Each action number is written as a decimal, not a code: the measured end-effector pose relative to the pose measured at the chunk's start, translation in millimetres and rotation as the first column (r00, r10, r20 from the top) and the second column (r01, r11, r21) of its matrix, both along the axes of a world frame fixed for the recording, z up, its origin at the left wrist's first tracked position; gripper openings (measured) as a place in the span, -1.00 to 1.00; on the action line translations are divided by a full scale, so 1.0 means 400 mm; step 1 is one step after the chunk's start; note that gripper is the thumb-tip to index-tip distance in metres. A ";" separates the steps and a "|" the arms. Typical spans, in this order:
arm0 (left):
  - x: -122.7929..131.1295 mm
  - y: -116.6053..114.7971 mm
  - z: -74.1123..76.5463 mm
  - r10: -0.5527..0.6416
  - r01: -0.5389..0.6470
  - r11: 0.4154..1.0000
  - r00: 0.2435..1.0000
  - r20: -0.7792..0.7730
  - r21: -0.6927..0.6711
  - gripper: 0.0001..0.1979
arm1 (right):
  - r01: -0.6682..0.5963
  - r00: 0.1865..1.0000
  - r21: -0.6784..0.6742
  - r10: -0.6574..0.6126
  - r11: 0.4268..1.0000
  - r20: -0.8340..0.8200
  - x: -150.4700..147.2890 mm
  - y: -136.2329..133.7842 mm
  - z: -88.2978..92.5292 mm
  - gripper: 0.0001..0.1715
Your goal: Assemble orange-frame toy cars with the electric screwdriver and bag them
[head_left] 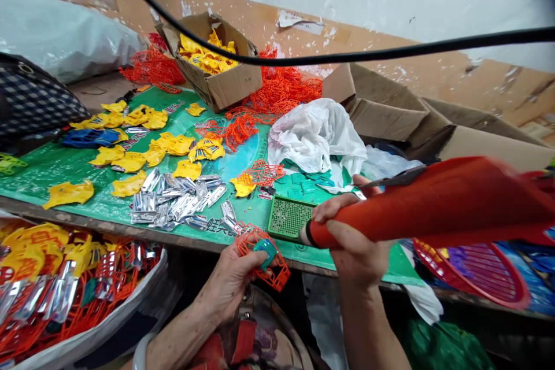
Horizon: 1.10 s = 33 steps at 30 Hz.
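My left hand (232, 277) pinches an orange plastic lattice piece (277, 274) with a small teal part (265, 250) set in it, held just below the table's front edge. My right hand (353, 237) is wrapped round the narrow end of a large red cone-shaped sheet (437, 202) that stretches to the right. A green perforated pad (288, 217) lies on the green table cover (56, 165) right beside both hands. Yellow plastic shapes (130, 185) and silver foil strips (177, 202) lie scattered further left.
A cardboard box (225, 87) with yellow pieces stands at the back, orange lattice heaps (277, 89) around it. A white plastic bag (316, 133) and open cardboard boxes (390, 110) sit right. A sack of finished pieces (65, 289) lies lower left. A red mesh basket (477, 272) sits lower right.
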<state>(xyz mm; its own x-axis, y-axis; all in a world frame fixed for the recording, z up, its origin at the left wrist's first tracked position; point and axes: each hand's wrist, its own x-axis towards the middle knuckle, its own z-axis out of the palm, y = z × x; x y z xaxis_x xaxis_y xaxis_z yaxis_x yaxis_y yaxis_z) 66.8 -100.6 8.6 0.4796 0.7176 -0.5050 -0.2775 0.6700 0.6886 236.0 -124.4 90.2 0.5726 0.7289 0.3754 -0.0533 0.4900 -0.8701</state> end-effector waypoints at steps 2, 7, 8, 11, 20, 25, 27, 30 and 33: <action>-0.002 0.000 -0.002 0.004 -0.004 1.000 1.000 -0.021 -0.008 -0.77 | 0.123 0.992 0.007 -0.123 0.992 0.008 0.032 0.022 0.001 -0.47; 0.003 -0.005 -0.001 -0.057 0.057 0.998 0.998 0.000 -0.003 -0.77 | 0.237 0.969 -0.029 -0.234 0.971 0.074 0.087 0.073 -0.041 -0.86; 0.003 -0.005 -0.001 -0.066 0.066 0.998 0.998 0.003 -0.002 -0.77 | 0.241 0.968 -0.033 -0.237 0.970 0.079 0.091 0.079 -0.051 -0.86; 0.002 -0.006 -0.001 -0.079 0.079 0.997 0.997 -0.005 -0.005 -0.79 | 0.261 0.963 -0.044 -0.257 0.964 0.074 0.093 0.089 -0.073 -0.86; 0.005 -0.004 -0.002 -0.094 0.094 0.996 0.996 -0.001 0.000 -0.82 | 0.253 0.966 -0.096 -0.246 0.963 0.083 0.100 0.099 -0.107 -0.86; 0.005 -0.005 -0.004 -0.083 0.083 0.997 0.996 -0.013 0.003 -0.82 | 0.257 0.963 -0.083 -0.247 0.963 0.110 0.098 0.101 -0.111 -0.86; 0.005 -0.005 -0.004 -0.080 0.080 0.997 0.997 -0.020 0.003 -0.82 | 0.272 0.958 -0.087 -0.261 0.958 0.119 0.096 0.100 -0.110 -0.85; 0.006 -0.005 -0.004 -0.074 0.074 0.997 0.997 -0.024 0.001 -0.82 | 0.287 0.954 -0.084 -0.276 0.954 0.119 0.092 0.100 -0.107 -0.84; 0.008 -0.006 -0.002 -0.062 0.061 0.998 0.998 -0.033 -0.009 -0.81 | 0.283 0.956 -0.074 -0.275 0.956 0.106 0.087 0.100 -0.106 -0.83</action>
